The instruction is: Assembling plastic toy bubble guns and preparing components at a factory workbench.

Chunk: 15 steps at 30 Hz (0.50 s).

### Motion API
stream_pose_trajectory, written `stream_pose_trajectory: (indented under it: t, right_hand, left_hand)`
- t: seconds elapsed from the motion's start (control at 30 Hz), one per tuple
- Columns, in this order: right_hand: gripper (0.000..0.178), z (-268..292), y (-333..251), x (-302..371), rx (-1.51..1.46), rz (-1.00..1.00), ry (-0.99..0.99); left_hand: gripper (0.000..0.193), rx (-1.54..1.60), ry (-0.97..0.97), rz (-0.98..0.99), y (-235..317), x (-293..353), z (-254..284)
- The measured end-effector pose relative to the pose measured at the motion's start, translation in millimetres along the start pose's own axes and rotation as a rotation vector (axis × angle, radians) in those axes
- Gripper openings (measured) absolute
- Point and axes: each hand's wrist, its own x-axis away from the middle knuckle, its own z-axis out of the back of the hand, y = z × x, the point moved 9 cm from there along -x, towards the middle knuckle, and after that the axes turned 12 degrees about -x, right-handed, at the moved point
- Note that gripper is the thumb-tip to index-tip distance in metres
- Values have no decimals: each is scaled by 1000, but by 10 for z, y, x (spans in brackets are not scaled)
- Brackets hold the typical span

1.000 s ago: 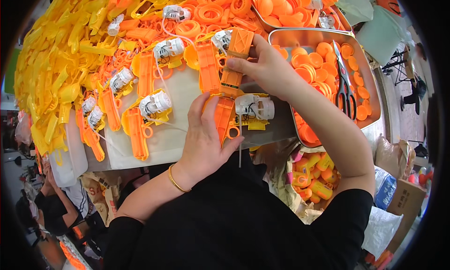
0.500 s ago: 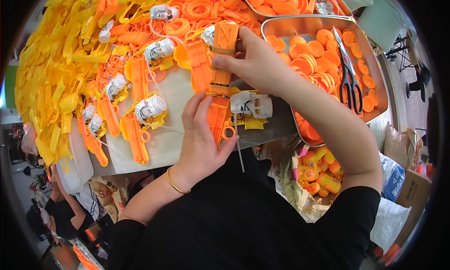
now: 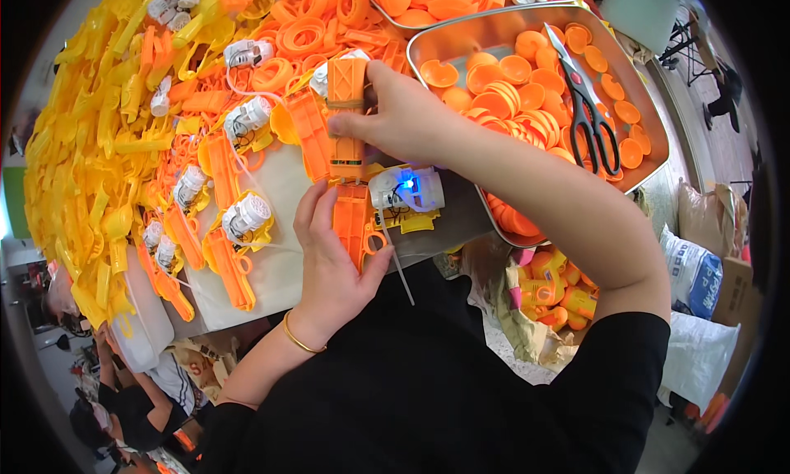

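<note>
Block point(image 3: 347, 153) in right hand point(image 3: 399, 112), left hand point(image 3: 329, 256) near table edge point(image 3: 446, 241) (room leftward)

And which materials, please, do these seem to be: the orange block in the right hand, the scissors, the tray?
Orange block: likely hard plastic, satin, with moulded-looking relief. Scissors: silvery, shiny blades, likely metal; smooth black handles, probably plastic. Tray: probably stainless steel, its silvery rim shining.

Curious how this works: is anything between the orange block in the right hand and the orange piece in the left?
Nothing visible: the right hand holds the orange block at the upper end of the orange piece in the left hand.
</note>
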Motion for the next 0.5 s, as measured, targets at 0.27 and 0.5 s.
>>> stream_pose_trajectory:
  t: [0.27, 0.5]
  right_hand:
    - [51, 303, -368, -55, -202, 213, 80]
    - [54, 412, -655, -887, -125, 321, 74]
  left_hand:
    - [75, -69, 23, -1, -105, -208, 378]
    - [65, -487, -191, 301, -654, -1088, 211]
